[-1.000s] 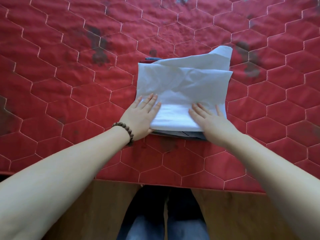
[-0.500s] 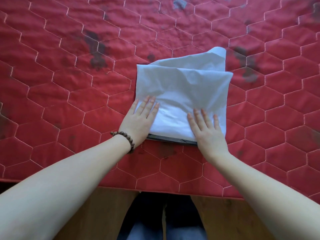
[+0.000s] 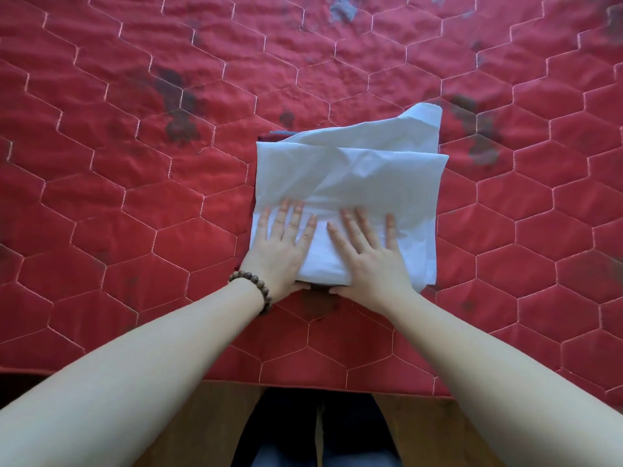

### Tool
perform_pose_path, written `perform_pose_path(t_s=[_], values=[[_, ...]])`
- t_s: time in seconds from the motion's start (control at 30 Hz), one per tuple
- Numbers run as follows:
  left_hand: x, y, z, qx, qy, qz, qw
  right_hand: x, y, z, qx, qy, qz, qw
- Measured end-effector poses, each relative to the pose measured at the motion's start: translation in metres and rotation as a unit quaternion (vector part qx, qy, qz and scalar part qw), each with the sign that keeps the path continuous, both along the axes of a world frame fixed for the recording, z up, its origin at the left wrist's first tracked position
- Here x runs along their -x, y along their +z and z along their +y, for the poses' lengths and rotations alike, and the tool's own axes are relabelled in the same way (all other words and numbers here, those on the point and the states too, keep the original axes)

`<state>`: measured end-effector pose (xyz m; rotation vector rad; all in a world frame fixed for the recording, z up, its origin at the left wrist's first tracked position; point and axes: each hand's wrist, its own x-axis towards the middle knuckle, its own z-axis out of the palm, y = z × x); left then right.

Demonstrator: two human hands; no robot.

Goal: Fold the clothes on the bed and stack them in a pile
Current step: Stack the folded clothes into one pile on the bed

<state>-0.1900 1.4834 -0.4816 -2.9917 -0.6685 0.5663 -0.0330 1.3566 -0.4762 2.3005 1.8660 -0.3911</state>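
Now, line by line.
Garment: white folded garment (image 3: 350, 183), thin, soft, creased; lying on top of a darker folded piece (image 3: 320, 287), only an edge of that showing at the near side and far left corner.
Place: near the front edge of the red quilted bedspread (image 3: 135, 197), hexagon stitching, dark blotches.
Left hand (image 3: 281, 251): flat, fingers straight and spread, pressing the near left part of the garment; bead bracelet (image 3: 254, 287) at the wrist.
Right hand (image 3: 365, 256): flat likewise, fingers spread, pressing just beside the left.
Handling: light, limp, probably slippery over the layer beneath; likely to slump if lifted by one corner.
Hold: best taken under both near edges, whole pile together.
Loose part: far right corner (image 3: 428, 116) sticking up, unfolded.
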Motion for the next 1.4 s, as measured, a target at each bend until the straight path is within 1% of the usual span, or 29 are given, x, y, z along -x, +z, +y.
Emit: perform_pose_path(t_s=[0.07, 0.13, 0.23, 0.33, 0.4, 0.43, 0.47, 0.5, 0.57, 0.6, 0.63, 0.67, 0.73, 0.8, 0.9, 1.03, 1.1, 1.17, 1.23, 1.27, 1.33, 1.37, 1.4], values=[[0.009, 0.0, 0.007, 0.007, 0.026, -0.007, 1.0, -0.012, -0.004, -0.014, -0.001, -0.049, 0.008, 0.999], [0.018, -0.003, 0.013, 0.02, 0.029, -0.019, 0.999, -0.02, -0.009, -0.032, -0.015, -0.103, 0.024, 0.994], [0.021, -0.006, 0.02, 0.076, 0.025, -0.038, 0.996, -0.023, -0.017, -0.045, -0.02, -0.16, 0.076, 0.984], [0.018, 0.003, 0.026, 0.13, 0.038, -0.007, 0.991, -0.028, -0.014, -0.042, 0.029, -0.147, 0.11, 0.983], [0.018, 0.015, 0.026, 0.123, 0.043, 0.012, 0.991, -0.035, -0.004, -0.043, 0.056, -0.131, 0.12, 0.983], [0.017, 0.024, 0.026, 0.115, 0.051, 0.005, 0.992, -0.038, 0.003, -0.044, 0.049, -0.128, 0.125, 0.983], [0.014, 0.034, 0.026, 0.106, 0.064, -0.028, 0.992, -0.04, 0.01, -0.044, 0.024, -0.128, 0.127, 0.983], [0.009, 0.043, 0.027, 0.092, 0.077, -0.086, 0.989, -0.041, 0.017, -0.043, -0.019, -0.13, 0.12, 0.984], [-0.008, 0.052, 0.03, 0.031, 0.081, -0.225, 0.97, -0.045, 0.027, -0.031, -0.123, -0.134, 0.092, 0.979], [-0.019, 0.054, 0.034, 0.0, 0.077, -0.271, 0.959, -0.047, 0.029, -0.02, -0.161, -0.135, 0.074, 0.975], [-0.03, 0.053, 0.038, -0.015, 0.074, -0.282, 0.957, -0.05, 0.029, -0.007, -0.18, -0.135, 0.056, 0.973], [-0.04, 0.051, 0.041, -0.015, 0.075, -0.26, 0.963, -0.053, 0.027, 0.005, -0.178, -0.136, 0.037, 0.974], [-0.053, 0.035, 0.047, -0.005, 0.102, -0.183, 0.978, -0.058, 0.017, 0.026, -0.139, -0.154, 0.009, 0.978], [-0.054, 0.013, 0.052, 0.0, 0.141, -0.135, 0.981, -0.061, 0.0, 0.036, -0.114, -0.191, 0.012, 0.975], [-0.053, -0.013, 0.057, 0.015, 0.164, -0.155, 0.974, -0.064, -0.023, 0.039, -0.141, -0.215, 0.055, 0.965], [-0.053, -0.026, 0.062, 0.044, 0.166, -0.177, 0.969, -0.068, -0.037, 0.041, -0.208, -0.229, 0.157, 0.938], [-0.055, -0.024, 0.064, 0.07, 0.166, -0.177, 0.968, -0.07, -0.037, 0.043, -0.214, -0.234, 0.179, 0.931], [-0.053, -0.018, 0.064, 0.1, 0.164, -0.191, 0.963, -0.069, -0.033, 0.042, -0.21, -0.229, 0.184, 0.932], [-0.046, -0.013, 0.067, 0.133, 0.199, -0.23, 0.943, -0.071, -0.029, 0.035, -0.223, -0.237, 0.19, 0.926], [-0.038, -0.011, 0.069, 0.161, 0.234, -0.247, 0.926, -0.073, -0.026, 0.03, -0.229, -0.26, 0.203, 0.916], [-0.022, -0.008, 0.07, 0.265, 0.305, -0.253, 0.879, -0.073, -0.022, 0.018, -0.214, -0.334, 0.266, 0.879], [-0.016, -0.007, 0.07, 0.325, 0.327, -0.249, 0.852, -0.072, -0.02, 0.014, -0.195, -0.368, 0.307, 0.856], [-0.013, -0.006, 0.068, 0.362, 0.336, -0.248, 0.834, -0.07, -0.019, 0.011, -0.177, -0.386, 0.337, 0.841]])
